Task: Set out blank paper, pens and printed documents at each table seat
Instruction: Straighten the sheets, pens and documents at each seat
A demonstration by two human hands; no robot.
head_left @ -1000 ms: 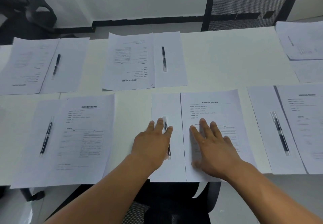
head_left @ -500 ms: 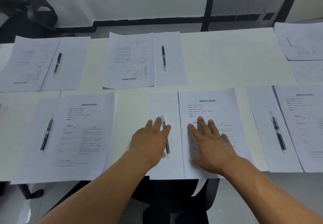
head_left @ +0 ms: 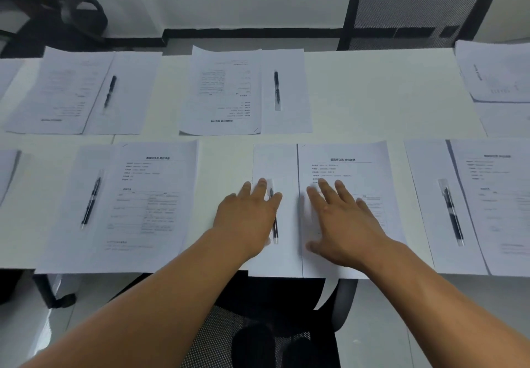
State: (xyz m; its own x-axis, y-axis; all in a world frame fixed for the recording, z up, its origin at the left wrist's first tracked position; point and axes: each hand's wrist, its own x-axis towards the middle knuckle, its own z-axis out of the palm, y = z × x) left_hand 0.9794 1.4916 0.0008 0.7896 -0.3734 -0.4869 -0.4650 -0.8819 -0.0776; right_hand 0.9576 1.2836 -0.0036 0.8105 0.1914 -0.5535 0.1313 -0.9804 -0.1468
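Observation:
At the near middle seat a blank sheet (head_left: pixel 282 164) lies beside a printed document (head_left: pixel 350 167). A black pen (head_left: pixel 274 224) lies lengthwise on the blank sheet. My left hand (head_left: pixel 248 218) rests flat across the sheet's left edge, its fingers straight, touching the pen. On the lower part of the printed document my right hand (head_left: pixel 341 221) lies flat with its fingers spread. Neither hand grips anything.
On the white table (head_left: pixel 372 95) four more seats show paper, a printed document and a pen (head_left: pixel 91 201) (head_left: pixel 453 212) (head_left: pixel 109 92) (head_left: pixel 276 89). More sheets (head_left: pixel 496 75) lie at the far right. A mesh chair (head_left: pixel 415 12) stands behind the table, another under the near edge.
Both hands stay flat on the papers; the left hand has shifted slightly leftward off the pen. The papers look nudged a little away from me.

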